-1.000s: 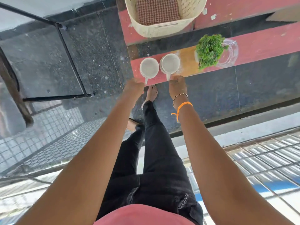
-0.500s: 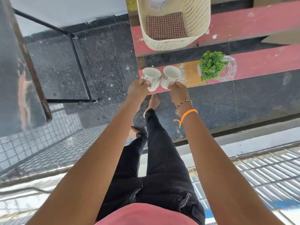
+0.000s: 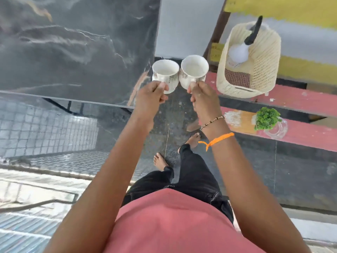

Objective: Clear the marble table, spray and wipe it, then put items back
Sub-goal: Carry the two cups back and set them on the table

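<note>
Two white patterned cups are in the air, side by side and touching. My left hand (image 3: 150, 96) grips the left cup (image 3: 165, 73) by its handle. My right hand (image 3: 203, 96) grips the handle of the right cup (image 3: 194, 70). Both cups are upright and look empty. They hang just off the right edge of the dark marble table (image 3: 73, 52), which fills the upper left of the view and has nothing on its visible top.
A cream plastic basket (image 3: 264, 57) holding a white spray bottle (image 3: 240, 50) and a checked cloth (image 3: 237, 79) stands on the upper red step. A small green plant in a glass dish (image 3: 268, 119) sits on the lower red step (image 3: 310, 132). My bare feet stand on the dark floor.
Both hands have lifted the two cups off the lower red step and carried them up and left to the marble table's edge. My view has swung left toward the table.
</note>
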